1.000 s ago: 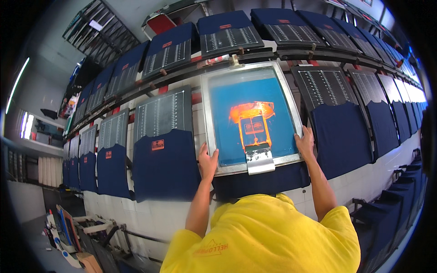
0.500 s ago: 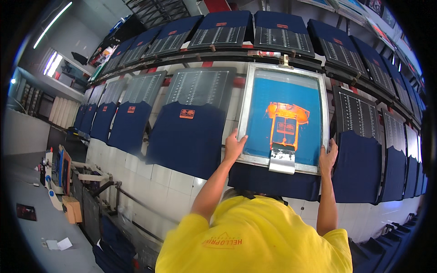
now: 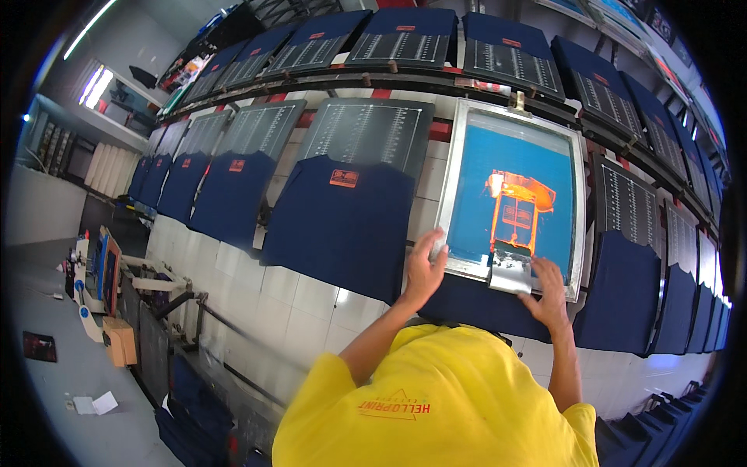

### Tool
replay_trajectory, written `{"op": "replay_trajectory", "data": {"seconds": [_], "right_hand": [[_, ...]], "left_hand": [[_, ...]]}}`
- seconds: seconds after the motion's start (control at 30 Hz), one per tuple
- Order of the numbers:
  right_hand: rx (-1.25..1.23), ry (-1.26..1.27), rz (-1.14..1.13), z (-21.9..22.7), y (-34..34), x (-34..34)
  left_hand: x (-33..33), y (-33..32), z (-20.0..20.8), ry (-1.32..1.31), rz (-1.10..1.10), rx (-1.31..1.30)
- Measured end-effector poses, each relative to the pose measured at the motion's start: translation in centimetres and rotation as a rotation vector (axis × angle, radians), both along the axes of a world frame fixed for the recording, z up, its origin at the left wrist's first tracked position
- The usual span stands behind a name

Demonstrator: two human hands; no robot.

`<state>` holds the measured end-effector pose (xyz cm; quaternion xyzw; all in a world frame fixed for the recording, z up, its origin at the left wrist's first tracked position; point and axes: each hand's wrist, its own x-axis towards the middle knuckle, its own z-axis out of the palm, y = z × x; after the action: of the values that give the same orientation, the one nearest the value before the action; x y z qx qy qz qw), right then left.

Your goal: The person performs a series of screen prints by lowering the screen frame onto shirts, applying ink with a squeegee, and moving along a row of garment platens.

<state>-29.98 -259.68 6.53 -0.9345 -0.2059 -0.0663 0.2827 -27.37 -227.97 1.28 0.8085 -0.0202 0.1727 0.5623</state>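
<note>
A printing screen in a metal frame lies over a board carrying a navy shirt. Its blue mesh bears wet orange ink around a small rectangular design. Against the near side of the frame leans a squeegee with a shiny metal grip. My left hand holds the near left corner of the frame between thumb and fingers. Beside the right end of the squeegee is my right hand, fingers and thumb apart; whether it touches the metal cannot be made out.
Printing boards with navy shirts, such as a printed shirt on my left and another shirt on my right, line the bench. A dark metal rail runs behind, with a second row of boards beyond. A cardboard box stands at far left.
My right hand has left the frame's right edge and come leftward to the squeegee. My left hand stays at the left corner. The whole view has shifted slightly.
</note>
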Motion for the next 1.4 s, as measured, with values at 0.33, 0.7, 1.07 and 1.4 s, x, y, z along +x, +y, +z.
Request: {"op": "replay_trajectory", "data": {"seconds": [0.33, 0.7, 1.07, 1.4], "right_hand": [[-0.257, -0.061, 0.11, 0.7, 1.3, 2.1], [-0.076, -0.083, -0.046, -0.8, -0.6, 8.6], [-0.105, -0.013, -0.107, -0.7, -1.7, 20.2], [-0.266, -0.062, 0.046, -1.0, -1.6, 21.1]], "left_hand": [[-5.8, -5.1, -2.8, 0.877, -0.67, -0.609], [-3.6, -9.0, -4.0, 1.045, -0.546, -0.823], [-5.0, -10.0, -4.2, 0.781, -0.449, -0.653], [-5.1, -10.3, -4.4, 0.822, -0.431, -0.645]]}}
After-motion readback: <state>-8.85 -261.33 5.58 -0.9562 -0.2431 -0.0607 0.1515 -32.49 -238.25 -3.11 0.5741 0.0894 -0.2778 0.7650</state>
